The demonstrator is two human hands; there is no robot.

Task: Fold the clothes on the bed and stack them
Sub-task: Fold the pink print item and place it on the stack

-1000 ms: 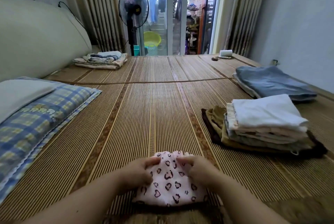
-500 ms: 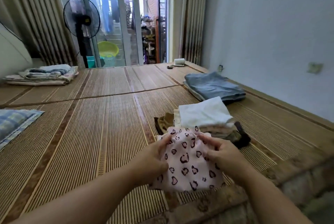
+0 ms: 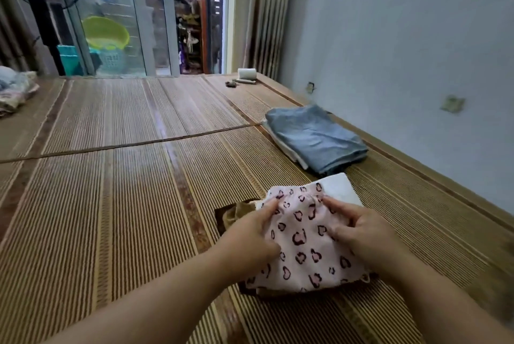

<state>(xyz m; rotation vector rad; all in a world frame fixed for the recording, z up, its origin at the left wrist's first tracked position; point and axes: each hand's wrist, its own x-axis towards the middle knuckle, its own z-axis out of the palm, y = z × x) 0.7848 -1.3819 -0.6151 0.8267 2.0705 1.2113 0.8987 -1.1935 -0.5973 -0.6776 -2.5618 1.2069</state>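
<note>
Striped woven bed mat (image 3: 125,204), lower right of frame: left hand (image 3: 250,235) and right hand (image 3: 361,235) pinching pink heart-print garment (image 3: 303,246) over folded clothes stack (image 3: 339,188).

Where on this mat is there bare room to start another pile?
Widest bare mat lies left of the stack under the pink garment, reaching the bundle at the far left. Another strip runs beyond the blue pile toward the white roll. The stack and blue pile crowd the wall side.
</note>
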